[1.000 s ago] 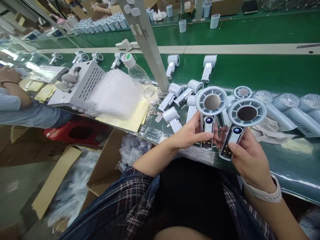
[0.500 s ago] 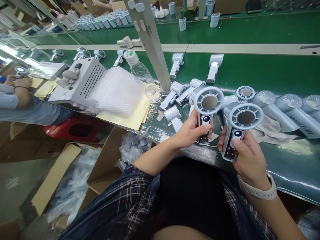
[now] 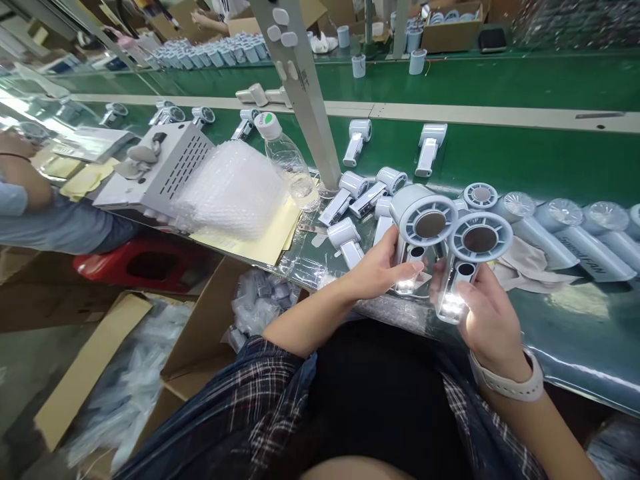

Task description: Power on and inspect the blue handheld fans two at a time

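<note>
My left hand [image 3: 383, 268] is closed round the handle of a light-blue handheld fan [image 3: 425, 215], its thumb lying across the front below a dark oval display. My right hand [image 3: 487, 310] grips a second handheld fan [image 3: 480, 238] in the same way, thumb on the handle under its display. Both fans stand tilted with their round ringed heads up and nearly touching. Bright white light glows inside both handles. Behind my left hand lie several similar fans, one of them a loose fan [image 3: 345, 237] with a pale handle.
To the right, several fans [image 3: 565, 220] lie in a row by a grey cloth [image 3: 533, 260]. Left of the metal post [image 3: 305, 93] are a plastic bottle [image 3: 290, 160], bubble wrap bags [image 3: 233, 187] and a vented metal box [image 3: 160, 160]. A co-worker's arm [image 3: 25, 180] shows far left.
The lit number 20 on both displays has gone dark, and white light now shines in both handles. The left fan has tipped and shifted slightly right; the right one has moved slightly left.
</note>
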{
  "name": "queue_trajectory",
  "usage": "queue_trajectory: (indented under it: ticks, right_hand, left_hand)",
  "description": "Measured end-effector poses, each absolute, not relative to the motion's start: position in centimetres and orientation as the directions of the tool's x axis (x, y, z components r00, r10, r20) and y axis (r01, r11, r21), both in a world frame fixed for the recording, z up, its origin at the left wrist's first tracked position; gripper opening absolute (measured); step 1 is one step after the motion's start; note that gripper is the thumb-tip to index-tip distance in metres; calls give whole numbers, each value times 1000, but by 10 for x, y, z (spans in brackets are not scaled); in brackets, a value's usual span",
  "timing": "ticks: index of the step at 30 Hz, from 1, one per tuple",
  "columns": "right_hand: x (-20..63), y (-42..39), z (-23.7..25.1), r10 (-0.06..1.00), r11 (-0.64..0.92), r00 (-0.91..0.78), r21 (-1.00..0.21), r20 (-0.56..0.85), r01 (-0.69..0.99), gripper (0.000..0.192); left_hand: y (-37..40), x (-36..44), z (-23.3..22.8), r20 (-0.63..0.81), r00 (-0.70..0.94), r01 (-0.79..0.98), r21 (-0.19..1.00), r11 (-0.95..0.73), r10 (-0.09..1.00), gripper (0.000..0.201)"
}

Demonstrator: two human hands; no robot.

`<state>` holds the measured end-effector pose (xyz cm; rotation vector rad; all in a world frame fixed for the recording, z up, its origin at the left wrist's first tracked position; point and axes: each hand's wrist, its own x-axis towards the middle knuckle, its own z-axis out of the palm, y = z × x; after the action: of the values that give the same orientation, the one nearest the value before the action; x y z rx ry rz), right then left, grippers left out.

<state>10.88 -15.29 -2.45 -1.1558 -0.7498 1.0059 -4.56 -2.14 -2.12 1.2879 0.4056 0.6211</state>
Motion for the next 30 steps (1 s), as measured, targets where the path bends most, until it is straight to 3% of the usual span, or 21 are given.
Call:
queue_trajectory:
  ticks: [4,8,11,14,21,26,30]
  right_hand:
    - [111,-152,-25,895,105,447,-964,-15,-243,18]
    - [114,-152,-28,857,72,505,-946,-104,-317,15]
    - [116,-151,-27,882,73,444,-886,-157,-458,31]
    - [116,-150,-22,913,51,366,-838,-182,-544,52]
    - [111,-158,-13,902,34,380,-844,-205,-535,43]
    - [110,-161,-4,875,100,458,-865,-159,-492,29]
    - [111,-155,2,889,83,418,-830,-189,-551,31]
  left_hand:
    - [-22,-47,-21,58,819,-212,955,206,571,58]
    - [-24,-46,-21,-46,783,-150,954,260,620,69]
    - [-24,-44,-20,-135,742,-69,959,275,657,80]
    - [-24,-43,-22,-161,762,-90,933,348,628,74]
    - [-31,-54,-10,-39,835,-191,915,355,549,63]
    - [-34,-61,9,-62,828,-173,917,359,557,61]
    - [-31,-54,6,-55,808,-223,893,390,587,69]
